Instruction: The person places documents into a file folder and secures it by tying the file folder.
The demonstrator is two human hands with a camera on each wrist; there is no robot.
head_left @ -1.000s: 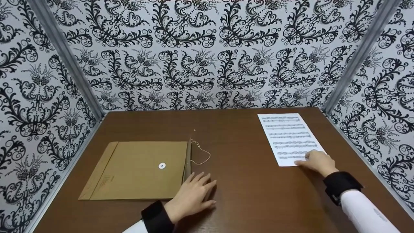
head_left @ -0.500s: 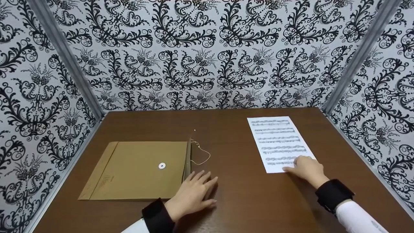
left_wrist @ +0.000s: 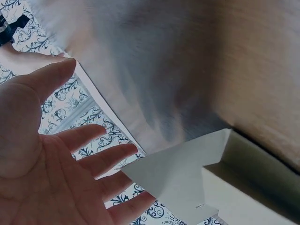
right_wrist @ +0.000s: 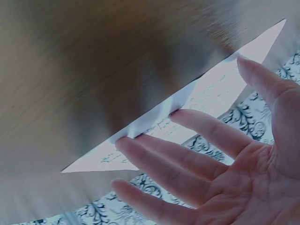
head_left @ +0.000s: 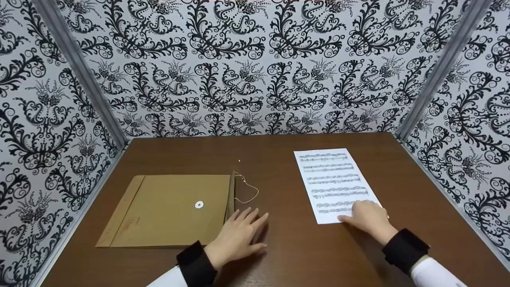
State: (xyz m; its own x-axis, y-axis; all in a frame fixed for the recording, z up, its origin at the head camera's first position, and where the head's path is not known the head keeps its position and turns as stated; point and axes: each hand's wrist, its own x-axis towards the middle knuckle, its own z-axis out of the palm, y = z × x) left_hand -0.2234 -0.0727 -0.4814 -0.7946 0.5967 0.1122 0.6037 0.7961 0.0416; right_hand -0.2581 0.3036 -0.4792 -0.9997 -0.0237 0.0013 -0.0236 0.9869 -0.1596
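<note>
A sheet of printed music [head_left: 330, 179] lies flat on the right half of the table. My right hand [head_left: 368, 218] presses on its near right part, thumb by the near edge; in the right wrist view the fingertips [right_wrist: 124, 143] touch the paper and the fingers are spread, fairly straight. On the left lies a brown document envelope [head_left: 171, 211] with a white round button. My left hand [head_left: 237, 239] is at its right end, fingers spread. The left wrist view shows the envelope's raised flap [left_wrist: 183, 173] and open mouth beside those fingers.
A thin string [head_left: 253, 191] trails from the envelope's right end onto the brown wooden table [head_left: 275, 159]. Patterned walls [head_left: 247, 71] enclose the back and both sides. Each wrist wears a black band [head_left: 405, 249].
The sheet has slid left and toward me under my right hand, which moved with it. My left hand stays by the envelope almost unmoved.
</note>
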